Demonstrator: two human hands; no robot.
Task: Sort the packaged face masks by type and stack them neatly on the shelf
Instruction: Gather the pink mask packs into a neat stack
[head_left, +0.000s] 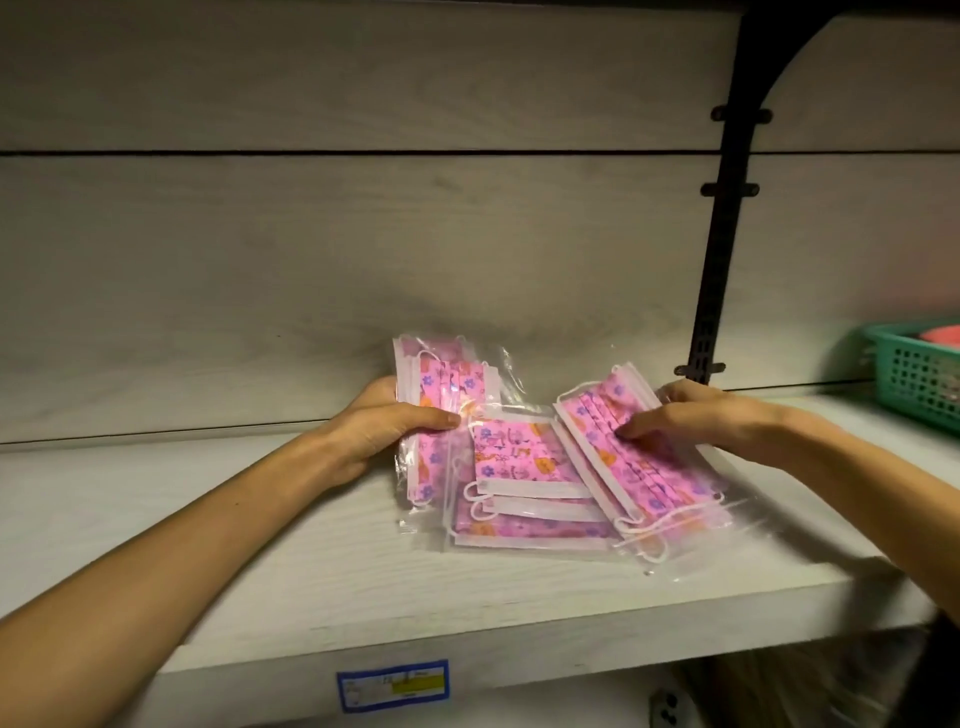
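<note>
price label (393, 687) at 6 o'clock | left hand (387, 426) grips left pack (434, 410) | right hand (691, 413) flat on right pack (644, 452) | square edges before stacking

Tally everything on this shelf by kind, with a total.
Pink patterned face mask packs in clear plastic bags: 4 that I can tell apart, one gripped by the left hand, one under the right hand, two lying between them
Green plastic basket: 1
Blue and yellow shelf-edge label: 1
Total: 6
</note>
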